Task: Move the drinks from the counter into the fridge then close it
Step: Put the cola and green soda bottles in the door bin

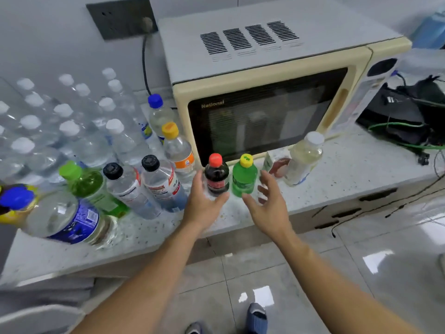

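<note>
Fingers spreading wide on both hands, holding nothing: left hand (204, 201) cupping toward cola bottle (216, 174), right hand (267, 201) nearing green bottle (244, 177), both upright just before microwave (265, 97). Advising wrapping mid-body, lifting straight, avoiding toppling either.

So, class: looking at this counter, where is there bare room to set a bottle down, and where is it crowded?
Free: the counter's front strip, right of the pale bottle, up to the cables. Also the near edge left of the left hand, in front of the black-capped bottles. Crowded: the water bottles on the left, and around the cola bottle and green bottle by the microwave.
</note>
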The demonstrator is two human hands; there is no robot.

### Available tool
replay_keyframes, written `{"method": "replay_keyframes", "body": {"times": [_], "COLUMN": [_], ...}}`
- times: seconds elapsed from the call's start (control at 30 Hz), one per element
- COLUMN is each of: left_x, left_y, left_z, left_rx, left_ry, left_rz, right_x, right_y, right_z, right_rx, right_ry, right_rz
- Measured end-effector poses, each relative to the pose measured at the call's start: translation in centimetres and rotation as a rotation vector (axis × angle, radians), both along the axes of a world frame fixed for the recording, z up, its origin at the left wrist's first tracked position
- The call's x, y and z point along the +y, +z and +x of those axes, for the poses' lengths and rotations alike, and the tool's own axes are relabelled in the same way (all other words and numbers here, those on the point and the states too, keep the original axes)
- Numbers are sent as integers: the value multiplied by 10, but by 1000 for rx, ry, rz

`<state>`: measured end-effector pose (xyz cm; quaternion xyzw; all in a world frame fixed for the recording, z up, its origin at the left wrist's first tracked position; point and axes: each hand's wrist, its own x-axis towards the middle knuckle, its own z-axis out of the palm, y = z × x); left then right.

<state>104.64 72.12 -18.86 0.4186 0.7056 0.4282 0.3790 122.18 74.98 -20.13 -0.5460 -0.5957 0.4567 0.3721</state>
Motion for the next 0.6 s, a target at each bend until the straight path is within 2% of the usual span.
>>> {"method": "replay_keyframes", "body": {"times": [0.3,0.47,0.6], "left_x": [36,21,-21], "left_y": [-5,-6,-4], "left_z": [4,4,6], "left_rx": [153,37,-80], "left_ry": [132,142,177], "left_rz": [-68,-52,-36], "right_x": [49,55,52], "right_y": [-20,-24,-22], "right_z": [-11,-15,-14], "right_rx": [27,34,31], "right_ry": [155,148,143], "right_rz": [56,90,99]}}
